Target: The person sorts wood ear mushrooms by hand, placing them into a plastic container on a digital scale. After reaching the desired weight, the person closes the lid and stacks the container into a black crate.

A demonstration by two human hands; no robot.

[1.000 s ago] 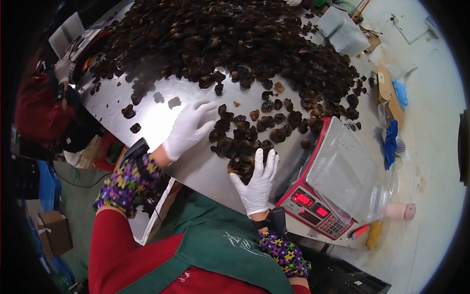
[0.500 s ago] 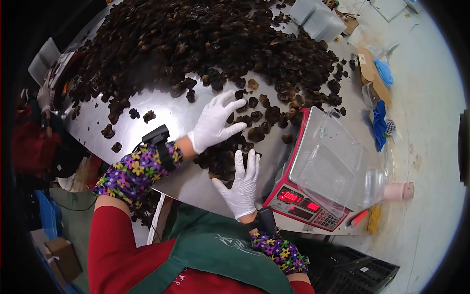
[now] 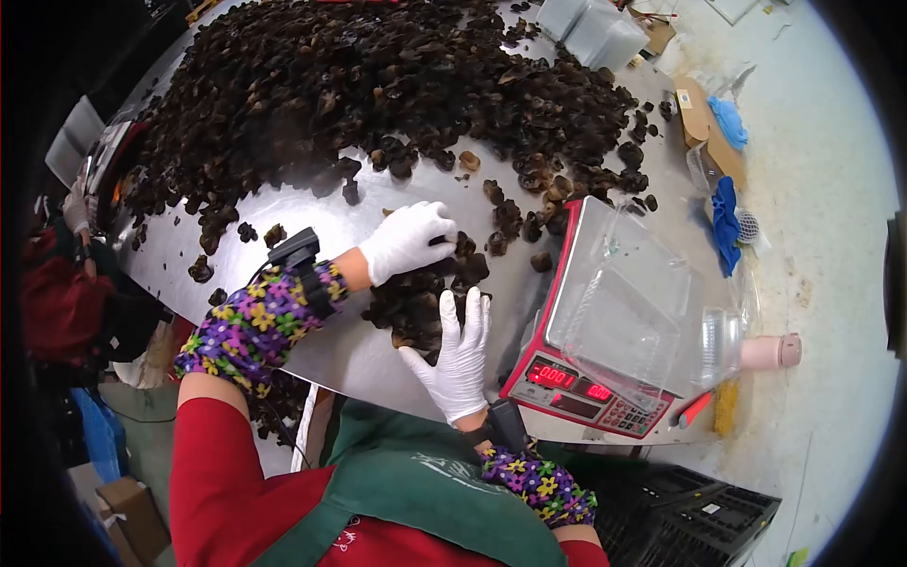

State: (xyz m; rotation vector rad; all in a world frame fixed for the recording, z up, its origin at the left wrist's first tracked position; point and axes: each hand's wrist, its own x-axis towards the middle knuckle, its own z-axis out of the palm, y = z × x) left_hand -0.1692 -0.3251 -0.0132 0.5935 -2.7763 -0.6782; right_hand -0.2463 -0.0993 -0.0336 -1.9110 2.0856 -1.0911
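Cupping a small pile of dark dried mushrooms [image 3: 420, 302] on the steel table [image 3: 312, 213]: white-gloved left hand [image 3: 406, 241] curling over it, right hand [image 3: 456, 354] lying flat, fingers outstretched against it.

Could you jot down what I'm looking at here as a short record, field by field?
Surface: steel table
Big heap: dark dried mushrooms
Small gathered pile: mushrooms between both hands
Left hand: white glove, curled over the small pile
Right hand: white glove, flat, fingers against the pile
Scale: red, lit display, right of the pile
On the scale: clear plastic container
Other person: gloved hand at far left
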